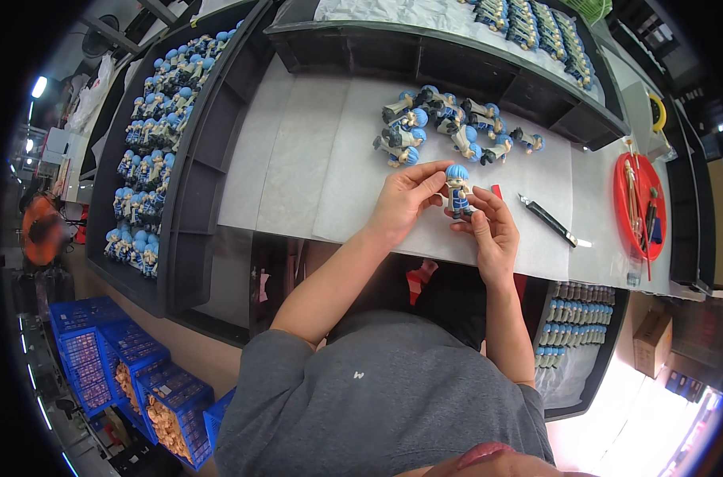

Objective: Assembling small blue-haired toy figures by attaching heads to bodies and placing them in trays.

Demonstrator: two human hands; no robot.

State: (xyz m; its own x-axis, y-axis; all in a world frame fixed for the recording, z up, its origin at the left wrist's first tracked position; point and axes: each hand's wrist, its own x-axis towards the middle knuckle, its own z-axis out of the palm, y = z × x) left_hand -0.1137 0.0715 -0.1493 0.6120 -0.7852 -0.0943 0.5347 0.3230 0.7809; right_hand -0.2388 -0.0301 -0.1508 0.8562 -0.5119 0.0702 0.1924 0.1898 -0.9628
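A small blue-haired figurine (457, 193) in a blue outfit is held upright above the near part of the white-covered table (298, 159). My left hand (409, 199) is closed with its thumb and fingers at the figurine's head and upper side. Lower down, the fingers of my right hand (495, 237) grip it near the feet. Just beyond my hands, several similar figurines (461, 135) lie in a loose group on the white sheet. A utility knife (548, 220) with a dark handle rests to the right of my right hand, beside a small red strip (496, 191).
Black trays of figurines stand at the left (190, 171) and along the far side (457, 71). A red oval dish (620, 208) with brushes and tools sits at the right. Another figurine tray (596, 374) is at the lower right; blue crates (139, 350) stand at the lower left.
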